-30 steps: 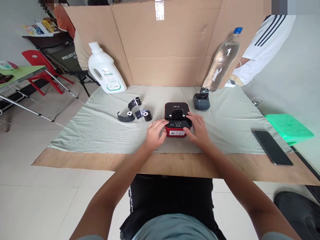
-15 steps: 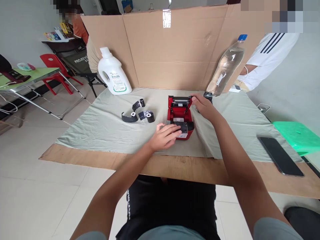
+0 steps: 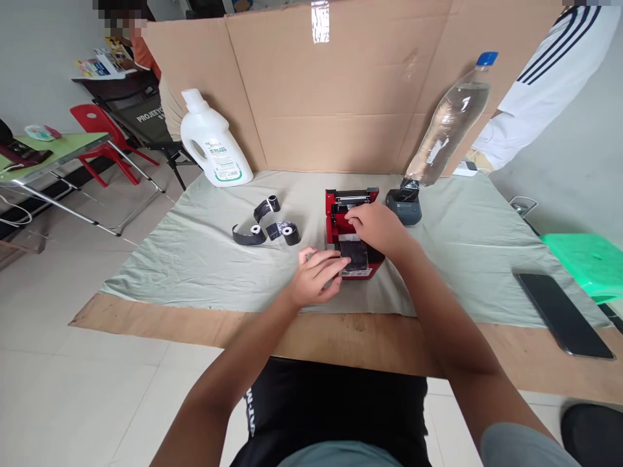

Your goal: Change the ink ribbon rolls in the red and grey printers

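A small red printer (image 3: 331, 228) stands on the cloth in front of me with its lid raised. A black strip (image 3: 357, 258) lies over its front edge, with a white piece visible just behind it inside. My left hand (image 3: 317, 277) rests at the printer's front left, fingers stretched out and their tips on the black strip. My right hand (image 3: 382, 228) reaches over the printer's right side, with curled fingers inside the bay. Whatever is between those fingertips is hidden.
Black label rolls (image 3: 272, 205) lie to the left on the cloth (image 3: 195, 259). A dark grey device (image 3: 405, 213) and a water bottle (image 3: 452, 123) stand right. A white detergent bottle (image 3: 214, 143) leans against the cardboard (image 3: 331, 84). A phone (image 3: 562, 311) lies right.
My right hand has moved left and down from the raised lid's right side into the printer's bay, uncovering the dark grey device. My left hand stays at the front. The view has shifted slightly.
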`<state>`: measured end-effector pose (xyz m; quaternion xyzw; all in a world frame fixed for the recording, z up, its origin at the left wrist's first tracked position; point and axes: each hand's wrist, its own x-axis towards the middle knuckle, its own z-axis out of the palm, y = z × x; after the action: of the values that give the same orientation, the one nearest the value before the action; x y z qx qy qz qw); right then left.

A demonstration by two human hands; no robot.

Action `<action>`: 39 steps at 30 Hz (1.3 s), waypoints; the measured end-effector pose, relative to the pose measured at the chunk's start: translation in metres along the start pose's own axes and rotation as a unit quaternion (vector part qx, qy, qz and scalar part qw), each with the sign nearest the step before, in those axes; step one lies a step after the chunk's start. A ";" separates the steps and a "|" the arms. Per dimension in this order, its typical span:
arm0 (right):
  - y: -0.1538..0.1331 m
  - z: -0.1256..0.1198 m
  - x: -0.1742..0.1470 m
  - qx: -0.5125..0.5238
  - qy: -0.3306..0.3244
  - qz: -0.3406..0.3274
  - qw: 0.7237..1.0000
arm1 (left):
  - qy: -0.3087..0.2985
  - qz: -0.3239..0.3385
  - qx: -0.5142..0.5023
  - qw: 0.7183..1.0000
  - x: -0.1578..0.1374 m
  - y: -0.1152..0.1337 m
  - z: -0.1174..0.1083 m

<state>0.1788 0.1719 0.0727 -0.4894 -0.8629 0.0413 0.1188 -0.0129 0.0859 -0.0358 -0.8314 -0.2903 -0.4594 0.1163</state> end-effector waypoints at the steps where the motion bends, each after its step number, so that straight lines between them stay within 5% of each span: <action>1: 0.002 0.002 0.001 -0.002 -0.024 -0.006 1.000 | 0.003 -0.001 0.001 1.000 -0.001 0.000 0.000; 11: 0.016 0.022 0.019 0.006 -0.175 -0.003 0.985 | -0.023 -0.034 0.006 0.999 -0.009 -0.001 0.002; 20: 0.021 0.026 0.011 0.005 -0.121 -0.019 0.992 | 0.009 -0.093 0.034 0.995 -0.005 -0.004 -0.009; 27: 0.024 0.020 0.017 0.053 -0.205 0.023 0.977 | 0.058 -0.119 0.005 0.991 -0.005 -0.009 -0.012; 33: 0.021 0.014 0.025 0.015 -0.271 -0.005 0.962 | 0.058 -0.119 0.018 0.991 -0.005 -0.010 -0.010; 39: 0.026 0.009 0.015 0.082 -0.196 -0.008 0.977 | 0.062 -0.148 0.019 0.987 -0.004 -0.011 -0.011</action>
<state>0.1909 0.1986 0.0611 -0.4538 -0.8668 0.2060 -0.0132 -0.0283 0.0880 -0.0341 -0.7466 -0.4110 -0.5170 0.0802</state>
